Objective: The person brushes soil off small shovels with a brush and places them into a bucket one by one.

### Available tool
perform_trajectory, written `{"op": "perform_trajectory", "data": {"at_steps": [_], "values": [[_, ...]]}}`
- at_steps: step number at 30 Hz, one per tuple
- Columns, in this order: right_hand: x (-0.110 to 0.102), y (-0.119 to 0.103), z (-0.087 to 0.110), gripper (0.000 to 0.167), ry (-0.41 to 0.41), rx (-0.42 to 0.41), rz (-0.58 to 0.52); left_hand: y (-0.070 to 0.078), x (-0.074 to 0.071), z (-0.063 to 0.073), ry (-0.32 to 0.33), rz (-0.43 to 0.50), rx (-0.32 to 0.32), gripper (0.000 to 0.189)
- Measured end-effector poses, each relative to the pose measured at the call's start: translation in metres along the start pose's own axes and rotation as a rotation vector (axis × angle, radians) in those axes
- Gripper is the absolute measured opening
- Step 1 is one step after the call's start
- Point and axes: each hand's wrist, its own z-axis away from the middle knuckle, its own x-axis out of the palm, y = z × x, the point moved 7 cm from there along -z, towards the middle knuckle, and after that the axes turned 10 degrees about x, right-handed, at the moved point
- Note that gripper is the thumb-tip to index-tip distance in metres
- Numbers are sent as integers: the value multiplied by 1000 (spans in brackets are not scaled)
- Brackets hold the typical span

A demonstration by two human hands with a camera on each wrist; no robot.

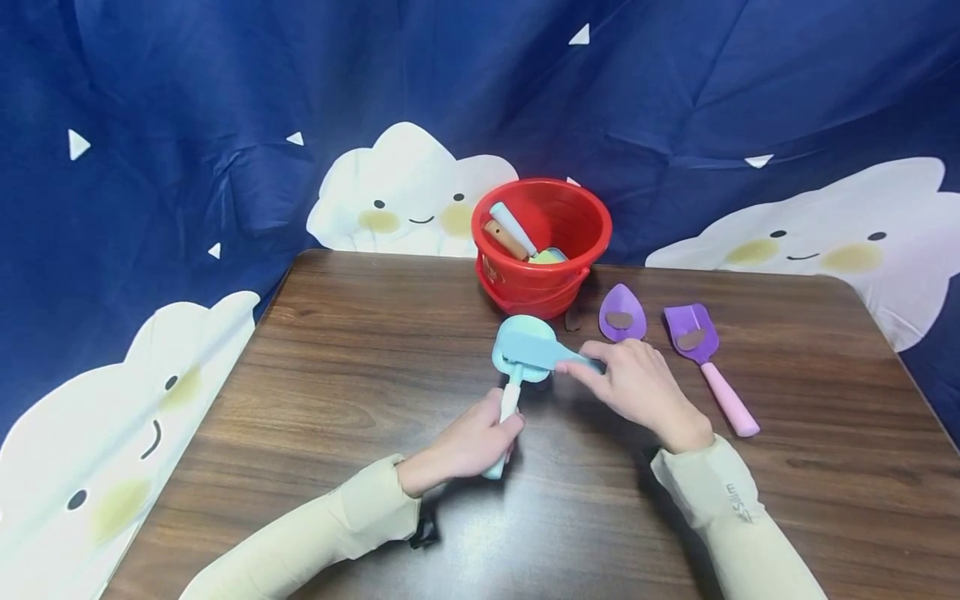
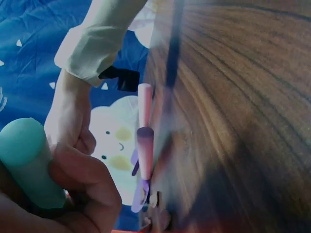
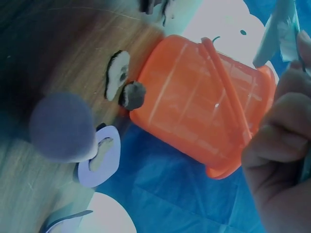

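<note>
My left hand grips the white handle of a light turquoise toy scoop with a round head. The handle's turquoise end pokes out of the fist in the left wrist view. My right hand pinches a blue toy spade between thumb and fingers. Its flat blade lies across the round head from above; whether they touch I cannot tell. In the right wrist view, the right hand and part of the blue tool show at the right edge.
Behind the hands stands a red bucket with several toy handles inside. To its right lie a purple pointed spade and a purple shovel with a pink handle, each bearing a brown piece. Dark pieces lie beside the bucket.
</note>
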Motion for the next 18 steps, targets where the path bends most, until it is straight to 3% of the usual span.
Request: {"op": "perform_trajectory", "data": {"at_steps": [5, 12, 18], "values": [[-3, 10, -1, 33, 74, 58, 7, 4, 5, 2, -20, 27, 16, 13], [-3, 20, -3, 30, 36, 135, -44, 2, 10, 2, -33, 45, 24, 14], [-10, 18, -3, 29, 70, 143, -125, -2, 10, 0, -15, 121, -1, 14]]}}
